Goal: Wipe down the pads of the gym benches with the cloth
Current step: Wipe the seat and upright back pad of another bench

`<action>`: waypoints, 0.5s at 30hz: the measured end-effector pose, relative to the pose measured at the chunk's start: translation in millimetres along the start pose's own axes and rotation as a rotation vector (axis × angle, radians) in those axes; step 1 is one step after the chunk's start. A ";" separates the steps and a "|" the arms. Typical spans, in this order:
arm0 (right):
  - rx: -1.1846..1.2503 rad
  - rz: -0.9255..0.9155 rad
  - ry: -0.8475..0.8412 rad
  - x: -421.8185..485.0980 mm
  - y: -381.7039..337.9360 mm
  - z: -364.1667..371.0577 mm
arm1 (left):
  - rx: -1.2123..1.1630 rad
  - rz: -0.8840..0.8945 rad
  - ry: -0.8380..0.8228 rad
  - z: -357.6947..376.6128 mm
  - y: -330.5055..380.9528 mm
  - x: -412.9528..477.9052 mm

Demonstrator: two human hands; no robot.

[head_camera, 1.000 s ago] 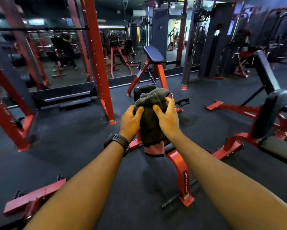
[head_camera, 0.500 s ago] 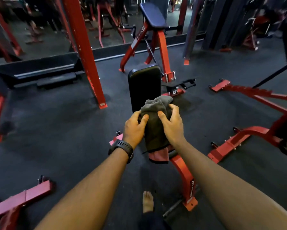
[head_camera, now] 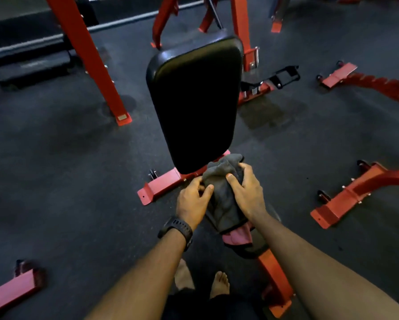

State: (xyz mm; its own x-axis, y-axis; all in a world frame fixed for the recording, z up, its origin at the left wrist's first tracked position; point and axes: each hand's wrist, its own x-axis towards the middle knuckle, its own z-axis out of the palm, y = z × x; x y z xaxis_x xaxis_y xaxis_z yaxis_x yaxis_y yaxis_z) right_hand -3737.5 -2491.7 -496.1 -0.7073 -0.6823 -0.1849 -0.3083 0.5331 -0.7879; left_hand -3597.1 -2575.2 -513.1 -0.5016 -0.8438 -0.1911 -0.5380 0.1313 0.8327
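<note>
**So, not wiping yet, just getting a grip**

Just under the tall black vinyl backrest pad, the left hand pinches one side of the crumpled grey cloth with a pink hem, and the right hand curls over the other side. Guessing it's getting wadded so the first swipe up that pad bites.

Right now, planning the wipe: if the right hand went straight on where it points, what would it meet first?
Probably the lower edge of the back pad, just beyond the cloth the right hand holds; depth unclear.
</note>
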 end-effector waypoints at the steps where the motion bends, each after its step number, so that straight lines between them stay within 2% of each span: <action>1: -0.014 0.004 -0.026 11.8 5.8 7.7 | 0.019 -0.015 -0.002 5.1 -10.9 11.2; 6: -0.042 0.063 -0.120 79.8 52.7 66.7 | 0.147 -0.066 -0.085 35.6 -75.0 80.7; 8: -0.145 0.068 -0.167 97.5 74.2 91.5 | 0.232 -0.063 -0.097 50.1 -105.7 97.7; 11: -0.451 -0.061 -0.132 97.1 101.7 130.6 | 0.340 -0.026 -0.125 71.4 -149.0 112.1; 13: -0.564 -0.204 -0.114 82.8 111.3 147.4 | 0.297 0.023 -0.154 75.5 -164.0 116.5; 15: -0.637 -0.322 -0.130 80.0 122.3 159.3 | 0.297 0.149 -0.151 79.4 -182.4 122.9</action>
State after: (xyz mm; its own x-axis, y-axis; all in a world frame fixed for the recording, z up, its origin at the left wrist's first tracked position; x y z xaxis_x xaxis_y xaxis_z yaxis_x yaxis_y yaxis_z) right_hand -3730.4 -2560.9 -700.8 -0.4502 -0.8872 -0.1007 -0.8272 0.4569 -0.3271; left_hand -3614.3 -2661.6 -729.7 -0.6715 -0.7208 -0.1720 -0.6138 0.4109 0.6741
